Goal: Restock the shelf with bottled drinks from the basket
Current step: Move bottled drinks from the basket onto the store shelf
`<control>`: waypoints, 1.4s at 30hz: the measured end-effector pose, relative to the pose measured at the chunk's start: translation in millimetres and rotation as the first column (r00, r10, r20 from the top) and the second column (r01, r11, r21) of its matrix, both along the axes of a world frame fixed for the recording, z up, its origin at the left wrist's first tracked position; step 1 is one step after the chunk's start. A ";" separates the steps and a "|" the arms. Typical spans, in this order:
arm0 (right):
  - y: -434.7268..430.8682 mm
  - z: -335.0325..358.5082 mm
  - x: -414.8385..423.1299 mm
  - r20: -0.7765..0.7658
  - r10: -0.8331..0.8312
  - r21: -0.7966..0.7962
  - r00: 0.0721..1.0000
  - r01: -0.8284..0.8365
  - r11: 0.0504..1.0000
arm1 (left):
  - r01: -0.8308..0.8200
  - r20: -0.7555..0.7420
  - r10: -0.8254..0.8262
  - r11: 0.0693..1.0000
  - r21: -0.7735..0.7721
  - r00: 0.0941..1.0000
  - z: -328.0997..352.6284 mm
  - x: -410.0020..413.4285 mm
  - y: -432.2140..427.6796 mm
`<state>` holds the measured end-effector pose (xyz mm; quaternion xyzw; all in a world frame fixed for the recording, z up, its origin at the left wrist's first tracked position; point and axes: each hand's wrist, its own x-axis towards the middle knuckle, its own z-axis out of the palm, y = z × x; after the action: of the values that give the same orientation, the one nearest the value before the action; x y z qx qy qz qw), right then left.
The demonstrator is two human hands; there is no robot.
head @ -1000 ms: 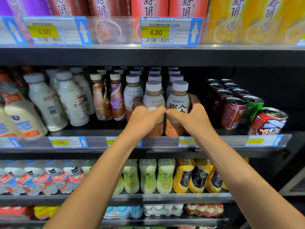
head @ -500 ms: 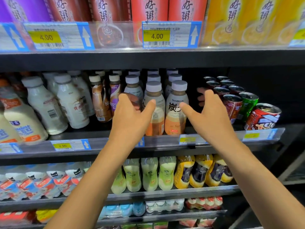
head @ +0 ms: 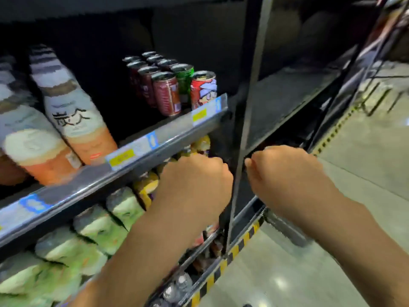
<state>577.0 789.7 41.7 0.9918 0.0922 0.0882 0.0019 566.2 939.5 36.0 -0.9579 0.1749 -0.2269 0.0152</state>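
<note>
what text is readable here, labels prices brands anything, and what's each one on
"炭仌": large black characters on the white-and-orange plastic bottle on the shelf.
Small print above those characters: too blurred to read.
Yellow price tags on the shelf rail: blurred, no numbers legible.
Dark red metal can: lettering too blurred.
Red cartoon-printed can: no legible words.

Left grip (head: 194, 185) curled, right grip (head: 285, 173) curled, both forearms outstretched

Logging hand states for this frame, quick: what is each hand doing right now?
Left hand: closed, fingers curled under, nothing visible in it.
Right hand: closed in a loose fist, nothing visible in it.
</note>
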 end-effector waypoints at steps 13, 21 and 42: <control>-248.8 -149.8 60.0 -0.376 -0.482 0.036 0.791 0.533 0.846 | 0.329 -0.542 -0.230 0.940 0.093 0.808 -132.5 156.4 -255.1; -423.4 -232.1 204.5 -0.589 -0.492 0.017 0.641 0.619 0.786 | 0.348 -0.754 -0.134 0.928 0.132 0.643 -220.8 331.9 -439.5; -598.9 -746.9 474.2 -0.828 -0.414 -0.031 0.379 0.706 0.708 | 0.206 -0.933 0.157 0.951 0.232 0.325 -755.4 602.1 -616.1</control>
<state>1051.3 190.8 -705.2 0.8774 -0.2801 -0.3485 -0.1738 1168.2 323.4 -719.3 -0.8919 0.1985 0.4023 0.0567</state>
